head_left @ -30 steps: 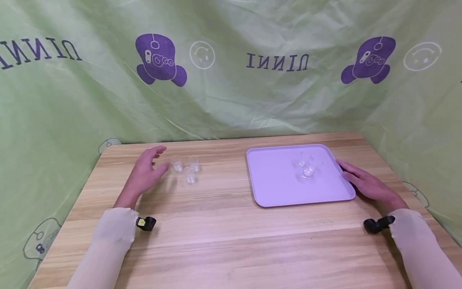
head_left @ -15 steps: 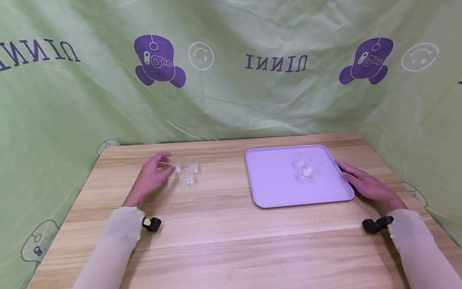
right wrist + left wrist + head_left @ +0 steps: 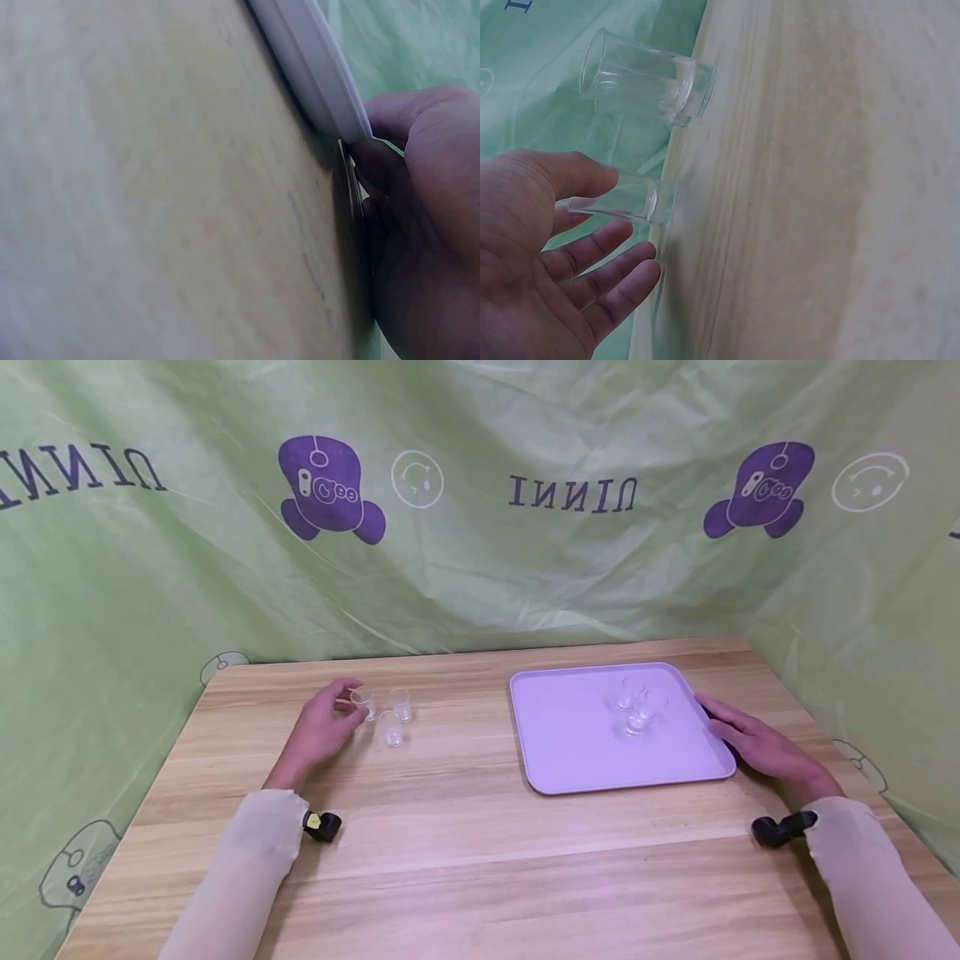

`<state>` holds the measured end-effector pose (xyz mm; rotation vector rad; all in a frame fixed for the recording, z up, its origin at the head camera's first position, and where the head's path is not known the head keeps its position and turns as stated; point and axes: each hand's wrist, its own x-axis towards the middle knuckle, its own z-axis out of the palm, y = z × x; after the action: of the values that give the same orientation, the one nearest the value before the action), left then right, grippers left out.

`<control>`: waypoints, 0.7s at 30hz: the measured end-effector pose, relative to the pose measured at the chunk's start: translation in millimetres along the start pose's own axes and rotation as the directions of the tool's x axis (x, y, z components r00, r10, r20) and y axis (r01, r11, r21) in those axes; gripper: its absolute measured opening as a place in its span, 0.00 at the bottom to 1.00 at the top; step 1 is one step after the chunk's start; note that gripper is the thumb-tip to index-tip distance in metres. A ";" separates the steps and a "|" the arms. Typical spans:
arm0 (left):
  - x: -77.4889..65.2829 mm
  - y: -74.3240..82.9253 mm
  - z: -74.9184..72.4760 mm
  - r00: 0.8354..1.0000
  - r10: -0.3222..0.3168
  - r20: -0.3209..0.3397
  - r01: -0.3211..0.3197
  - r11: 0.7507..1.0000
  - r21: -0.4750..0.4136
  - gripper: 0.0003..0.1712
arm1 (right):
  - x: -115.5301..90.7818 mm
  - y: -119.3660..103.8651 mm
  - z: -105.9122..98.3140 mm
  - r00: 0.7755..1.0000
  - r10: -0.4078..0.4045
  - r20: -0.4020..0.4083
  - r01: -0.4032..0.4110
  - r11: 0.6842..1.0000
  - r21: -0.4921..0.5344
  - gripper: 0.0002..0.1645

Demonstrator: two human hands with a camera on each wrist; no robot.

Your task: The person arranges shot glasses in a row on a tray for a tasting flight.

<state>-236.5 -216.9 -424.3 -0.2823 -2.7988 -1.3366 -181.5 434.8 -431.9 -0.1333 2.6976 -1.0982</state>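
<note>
At the left of the table, my left hand point(image 3: 321, 728) has its thumb and index finger around a small clear shot glass point(image 3: 634, 199), which stands upright; the other fingers are loosely bent in the left wrist view. Two more shot glasses stand close to it, one to the right point(image 3: 401, 705) and one nearer to me point(image 3: 392, 730). My right hand point(image 3: 765, 750) holds the right edge of a flat lilac tray point(image 3: 570, 735), with the rim point(image 3: 341, 97) between thumb and fingers. On the tray's right half stand three similar shot glasses point(image 3: 636, 722) in a tight cluster.
The wooden table point(image 3: 480, 868) carries both groups of glasses, with a wide stretch of tabletop between the left glasses and the tray. A green curtain point(image 3: 465, 577) with purple prints hangs along the back and both sides.
My left hand has moved right to the nearest shot glass, and its thumb and index finger have closed around it. The right hand and tray stay in place.
</note>
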 end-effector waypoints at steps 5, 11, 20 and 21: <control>0.5 -1.4 2.4 1.000 -0.004 -0.002 0.004 1.000 0.012 0.27 | -1.6 -1.6 1.7 1.000 0.009 -0.005 -0.009 1.000 -0.003 0.39; 0.3 -0.5 1.8 1.000 -0.006 -0.003 0.006 0.999 0.031 0.25 | -2.7 -1.8 2.2 1.000 0.011 -0.006 -0.011 1.000 0.018 0.39; -1.5 0.7 0.8 1.000 -0.019 -0.016 0.020 0.998 0.053 0.24 | -1.2 0.0 1.4 1.000 0.006 -0.016 -0.006 1.000 -0.010 0.39; -1.8 0.4 0.5 1.000 -0.021 -0.018 0.022 0.998 0.051 0.24 | -1.0 0.2 1.4 1.000 0.003 -0.017 -0.003 1.000 -0.014 0.39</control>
<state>-234.6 -216.5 -424.5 -0.2387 -2.8245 -1.2628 -180.3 434.2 -432.8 -0.1234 2.7198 -1.0848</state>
